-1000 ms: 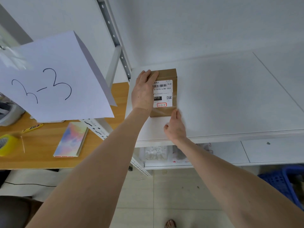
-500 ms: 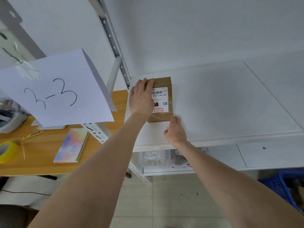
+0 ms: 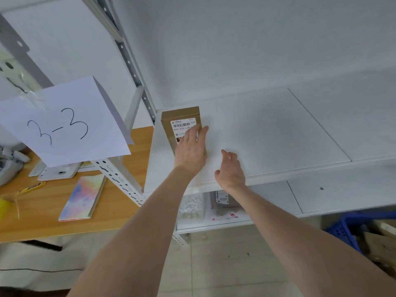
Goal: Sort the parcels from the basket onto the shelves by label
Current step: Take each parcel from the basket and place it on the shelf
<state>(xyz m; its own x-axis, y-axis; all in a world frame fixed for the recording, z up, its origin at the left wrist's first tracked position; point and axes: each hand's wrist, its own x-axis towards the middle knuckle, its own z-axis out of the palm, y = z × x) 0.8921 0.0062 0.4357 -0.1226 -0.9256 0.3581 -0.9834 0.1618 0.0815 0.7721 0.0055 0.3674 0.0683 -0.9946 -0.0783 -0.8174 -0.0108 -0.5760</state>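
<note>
Parcel first: your brown cardboard box lies flat on the white shelf, tucked into its far left corner beside the perforated upright, with the white barcode label facing up. Your left hand is spread over the near half of the box, fingers straight and together, reaching across the lower part of the label; it grips nothing, and you cannot tell whether the palm presses down or sits just above the cardboard. Your right hand hangs over the front edge of the same shelf, just right of the box's near corner and apart from it, its fingers loosely bent and holding nothing. To your left, a white sheet with "3-3" handwritten on it is taped to the frame and tilts out over a wooden table. On that table lies a pastel-coloured notebook, with a white tray behind it. Below your arms, the lower shelf holds a clear bag of white bits and a labelled pouch just beside it. At the lower right, the blue basket stands on the floor with cardboard-coloured shapes inside, too blurred to make out.
</note>
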